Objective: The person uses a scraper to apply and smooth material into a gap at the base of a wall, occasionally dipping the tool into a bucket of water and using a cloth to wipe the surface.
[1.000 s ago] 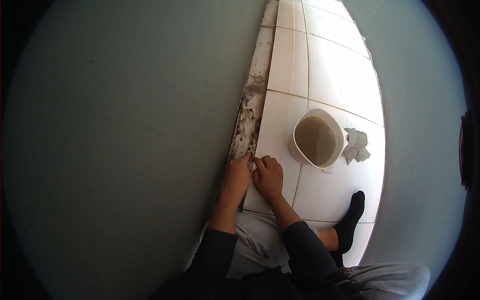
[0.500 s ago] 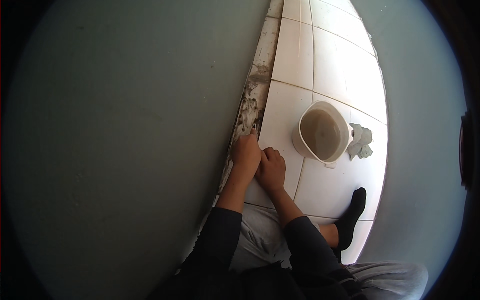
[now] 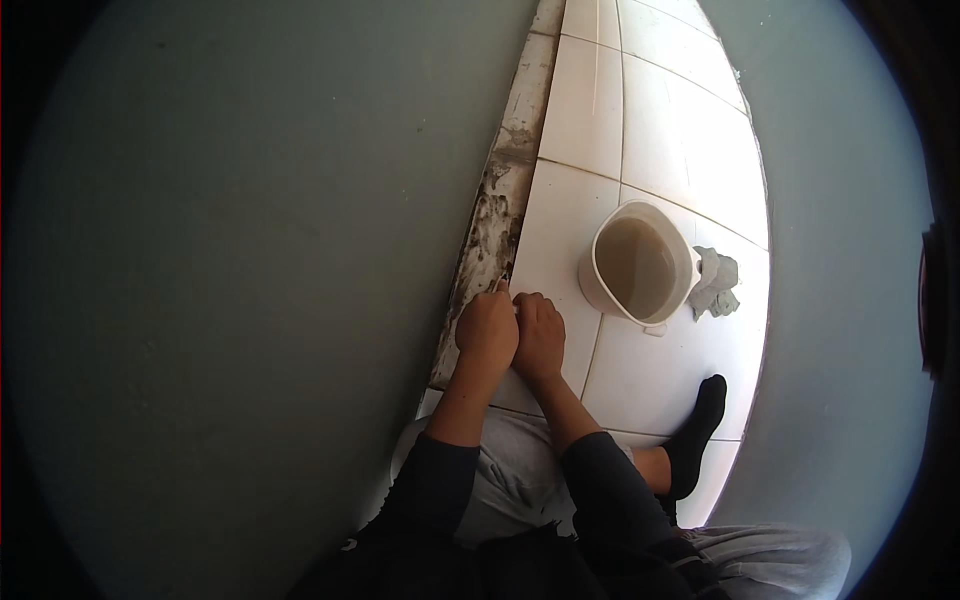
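My left hand (image 3: 486,330) is closed at the stained, dark-smudged strip (image 3: 492,225) along the left wall, with a small narrow item poking out beyond its fingers, too hidden to name. Right beside it, my right hand (image 3: 537,335) rests with curled fingers at the edge of the white floor tiles (image 3: 560,260); whatever those fingers hold is hidden. A white plastic container (image 3: 690,240) with murky greyish-brown water stands on the tiles to the right of both hands.
A crumpled grey-green cloth (image 3: 718,285) lies beside the container's handle. My black-socked foot (image 3: 692,445) is on the tiles at lower right. Grey-green walls rise closely on the left (image 3: 230,280) and right (image 3: 840,250) of the narrow tiled floor.
My left hand slid forward along the strip, then slightly back. It is now closer against my right hand, which stays near the tile edge. The view has shifted a little.
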Motion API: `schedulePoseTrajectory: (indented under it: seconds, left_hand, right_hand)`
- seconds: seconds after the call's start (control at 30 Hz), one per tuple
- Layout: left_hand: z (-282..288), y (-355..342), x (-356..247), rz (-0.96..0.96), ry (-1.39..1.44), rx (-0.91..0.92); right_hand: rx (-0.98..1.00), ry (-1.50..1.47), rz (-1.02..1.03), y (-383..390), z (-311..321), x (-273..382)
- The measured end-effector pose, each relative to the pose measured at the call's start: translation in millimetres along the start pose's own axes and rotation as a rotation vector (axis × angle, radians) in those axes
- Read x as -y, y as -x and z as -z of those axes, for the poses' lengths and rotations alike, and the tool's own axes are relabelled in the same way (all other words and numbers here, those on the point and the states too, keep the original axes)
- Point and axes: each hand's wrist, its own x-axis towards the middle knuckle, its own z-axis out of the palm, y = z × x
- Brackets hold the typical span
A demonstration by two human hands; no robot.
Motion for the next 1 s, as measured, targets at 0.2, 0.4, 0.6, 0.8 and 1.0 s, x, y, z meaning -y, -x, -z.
schedulePoseTrajectory:
  seconds: [0.2,0.4,0.6,0.8,1.0]
  left_hand:
    - [6.0,-27.2,3.7,0.035,0.015,0.052]
    - [4.6,-4.2,-1.0,0.035,-0.009,0.039]
    - [5.9,-23.6,-0.6,0.036,0.03,0.053]
    - [5.4,-17.9,-2.0,0.059,0.022,0.043]
    - [4.2,-26.1,-8.7,0.049,0.056,0.005]
  right_hand:
    - [0.03,0.025,0.019,-0.8,-0.7,7.2]
    - [0.051,0.027,0.01,-0.5,1.6,4.2]
    - [0.055,0.056,0.02,0.5,-0.1,3.5]
    - [0.063,0.069,0.02,-0.4,1.0,5.1]
    - [0.075,0.074,0.014,0.4,0.2,2.0]
